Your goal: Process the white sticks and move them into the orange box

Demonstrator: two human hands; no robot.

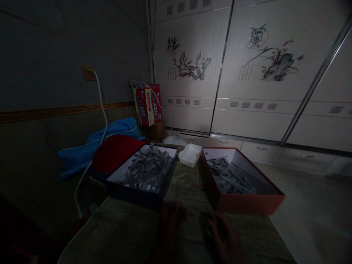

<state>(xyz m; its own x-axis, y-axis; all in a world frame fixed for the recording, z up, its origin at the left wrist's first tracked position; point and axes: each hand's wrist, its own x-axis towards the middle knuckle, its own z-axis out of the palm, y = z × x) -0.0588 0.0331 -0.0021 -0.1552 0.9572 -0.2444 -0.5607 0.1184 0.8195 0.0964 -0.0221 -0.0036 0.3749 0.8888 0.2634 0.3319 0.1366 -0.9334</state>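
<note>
In the dim foreground of the head view, my left hand [172, 218] is over the near part of the table, its fingers curled together. A thin pale stick [193, 212] seems to run from its fingertips toward my right hand [224, 234], which is also closed, thumb against the fingers. Whatever my right hand pinches is too dark to name. Beyond my left hand stands a dark blue box [134, 196] heaped with slim translucent sticks [150, 167], some with dark ends. Past my right hand, a red-orange box [249, 203] holds a lower pile of similar thin sticks [229, 176].
A white plastic tray [189, 156] sits between the boxes on the marbled table [184, 183]. Red fabric [118, 152] and a blue cloth bag [115, 128] lie left. A white cable [100, 95] hangs from a wall socket. Printed cartons [148, 104] stand by the cabinet [189, 110].
</note>
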